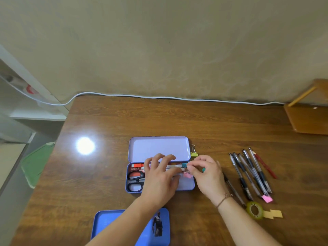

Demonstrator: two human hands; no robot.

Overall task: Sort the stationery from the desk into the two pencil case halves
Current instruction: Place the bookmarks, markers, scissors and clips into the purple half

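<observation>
While both hands (159, 176) hover, a teal clip (184, 165) sits at the right grip (189, 166).

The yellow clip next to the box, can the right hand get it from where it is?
Probably yes. The yellow binder clip lies on the bare desk just beyond the right hand, beside the open lid, with nothing between them. The fingers look busy with a small teal clip, though, so that may need putting down first.

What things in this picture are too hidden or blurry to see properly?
- Head view: middle of the lilac tin pencil case, covered by the left hand.
- Small teal clip, mostly behind the right hand.
- Blue tin, cut off by the bottom edge and forearm.
- Its printed picture: too blurred.
</observation>
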